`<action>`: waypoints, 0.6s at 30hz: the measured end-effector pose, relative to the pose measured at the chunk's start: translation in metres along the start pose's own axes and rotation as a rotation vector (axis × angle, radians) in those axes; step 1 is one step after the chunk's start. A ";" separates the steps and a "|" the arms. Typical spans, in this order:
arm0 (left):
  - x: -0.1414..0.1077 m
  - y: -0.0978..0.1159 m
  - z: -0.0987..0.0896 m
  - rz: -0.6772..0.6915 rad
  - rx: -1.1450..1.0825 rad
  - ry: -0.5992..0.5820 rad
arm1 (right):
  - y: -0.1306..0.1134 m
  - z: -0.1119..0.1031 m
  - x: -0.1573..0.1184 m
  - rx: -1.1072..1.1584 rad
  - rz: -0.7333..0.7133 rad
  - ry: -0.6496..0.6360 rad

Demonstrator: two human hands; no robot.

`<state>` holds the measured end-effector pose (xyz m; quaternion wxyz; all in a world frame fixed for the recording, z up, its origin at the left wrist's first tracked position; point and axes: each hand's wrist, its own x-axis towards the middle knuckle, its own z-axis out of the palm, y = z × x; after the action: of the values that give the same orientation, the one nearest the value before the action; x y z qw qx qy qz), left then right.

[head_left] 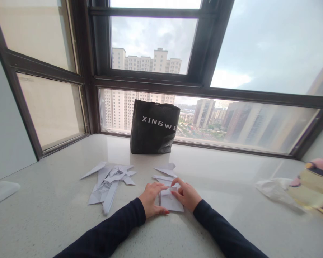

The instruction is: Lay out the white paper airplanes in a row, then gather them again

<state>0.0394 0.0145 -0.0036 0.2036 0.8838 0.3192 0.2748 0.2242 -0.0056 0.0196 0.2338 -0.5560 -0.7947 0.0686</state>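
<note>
A small square of folded white paper [173,202] lies on the pale speckled counter between my hands. My left hand [153,200] rests at its left side, thumb and fingers spread apart around the edge. My right hand [187,194] is over the upper right part of the paper, its thumb and index finger curved with a gap between the tips. Just beyond the hands are more folded paper pieces [165,170]. To the left lies a loose pile of folded white paper shapes [110,182], some long and pointed.
A black bag [154,129] with white lettering stands upright against the window frame [150,84]. At the right are crumpled clear plastic [276,190] and a pink and yellow item [312,182]. A whitish object [2,191] sits at the left edge.
</note>
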 end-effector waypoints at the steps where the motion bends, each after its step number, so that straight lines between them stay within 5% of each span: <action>1: 0.000 0.000 0.000 -0.001 0.017 -0.012 | 0.001 0.001 0.000 -0.039 -0.007 0.003; 10: -0.003 0.004 -0.001 0.039 0.080 -0.009 | 0.001 -0.004 -0.004 -0.300 -0.023 0.061; 18: -0.002 0.029 -0.002 -0.070 0.177 0.101 | -0.003 0.000 -0.002 -0.325 -0.116 0.018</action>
<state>0.0499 -0.0067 0.0131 0.1180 0.8717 0.3828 0.2824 0.2224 -0.0089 0.0205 0.1517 -0.5402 -0.8239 -0.0795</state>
